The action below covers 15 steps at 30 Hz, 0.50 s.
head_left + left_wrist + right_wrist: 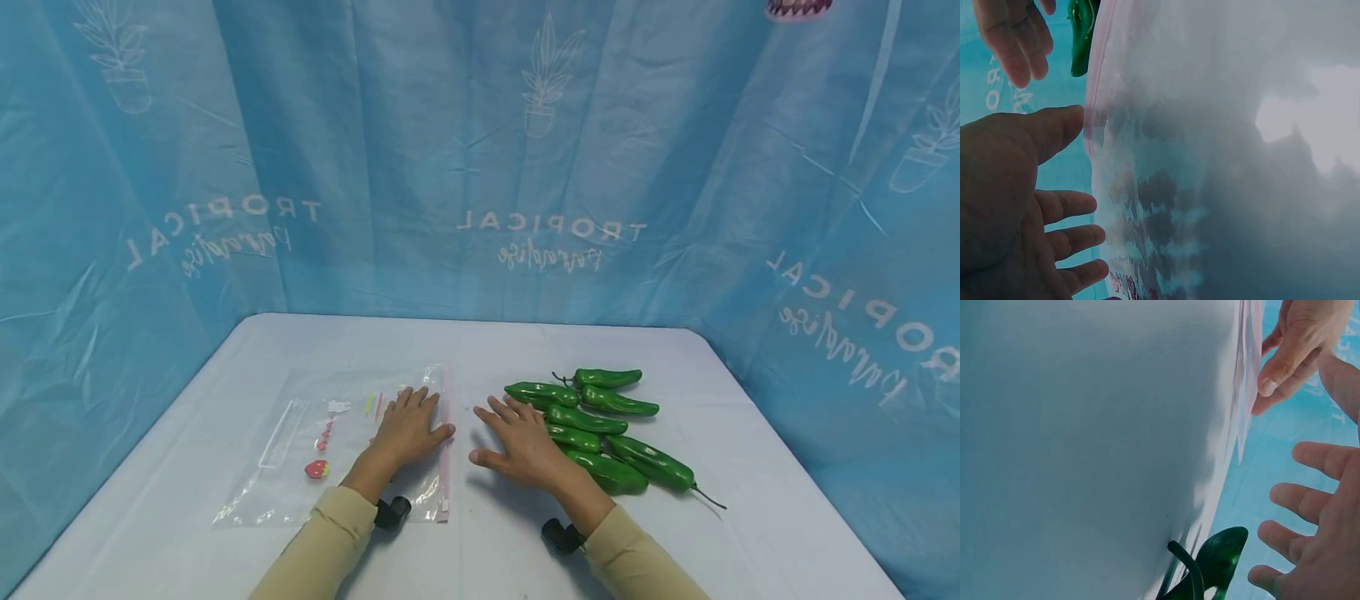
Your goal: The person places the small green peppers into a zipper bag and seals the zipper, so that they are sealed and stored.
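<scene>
A clear plastic zip bag (292,500) with a pink-edged seal and small printed strawberries lies flat on the left side of the white table. My left hand (408,433) is over its sealed edge, fingers spread and fairly straight; the left wrist view shows the thumb and fingertips by the bag's pink edge (1094,94), and contact is hard to tell. To the right lies a loose group of long green chili peppers (652,462). Beside their left side is my right hand (521,442), fingers spread, palm down, holding nothing. It partly covers some peppers in the head view.
The white table (480,550) has rounded far corners. Blue printed curtains (420,167) hang close behind it and along both sides. One pepper's long thin stem (708,498) points toward the near right. A dark wrist camera (562,536) sits under each forearm.
</scene>
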Available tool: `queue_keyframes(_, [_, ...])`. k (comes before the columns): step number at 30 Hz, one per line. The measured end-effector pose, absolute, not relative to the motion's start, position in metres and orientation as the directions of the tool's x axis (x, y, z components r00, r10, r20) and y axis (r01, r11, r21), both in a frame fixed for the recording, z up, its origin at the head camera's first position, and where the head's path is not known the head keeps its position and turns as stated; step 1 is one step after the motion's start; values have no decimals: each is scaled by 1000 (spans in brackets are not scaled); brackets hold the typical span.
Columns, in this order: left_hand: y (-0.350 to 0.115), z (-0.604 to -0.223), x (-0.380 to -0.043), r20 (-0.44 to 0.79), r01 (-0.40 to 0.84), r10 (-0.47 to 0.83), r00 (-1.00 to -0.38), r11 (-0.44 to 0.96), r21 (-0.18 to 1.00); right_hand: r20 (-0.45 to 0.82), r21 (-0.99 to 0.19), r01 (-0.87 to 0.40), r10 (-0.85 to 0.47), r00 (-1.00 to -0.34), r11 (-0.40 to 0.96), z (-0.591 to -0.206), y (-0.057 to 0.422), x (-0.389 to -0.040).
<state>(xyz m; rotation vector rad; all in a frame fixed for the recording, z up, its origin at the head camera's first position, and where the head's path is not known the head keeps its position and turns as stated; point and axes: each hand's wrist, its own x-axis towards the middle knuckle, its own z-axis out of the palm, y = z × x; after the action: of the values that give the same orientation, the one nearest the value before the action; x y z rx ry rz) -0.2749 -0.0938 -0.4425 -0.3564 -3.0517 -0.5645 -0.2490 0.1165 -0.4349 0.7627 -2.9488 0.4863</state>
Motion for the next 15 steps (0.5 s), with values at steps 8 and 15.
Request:
queue_keyframes(8, [-93,-445,-277,73,241,231,-970,903,357,96,-282,-468,-461,-882,837,-435,114,-252])
queue_keyframes(15, [-91,-445,-278,75,248,236,-969,904,348,88,-288,-479,-475,-875,829,-435,113,-254])
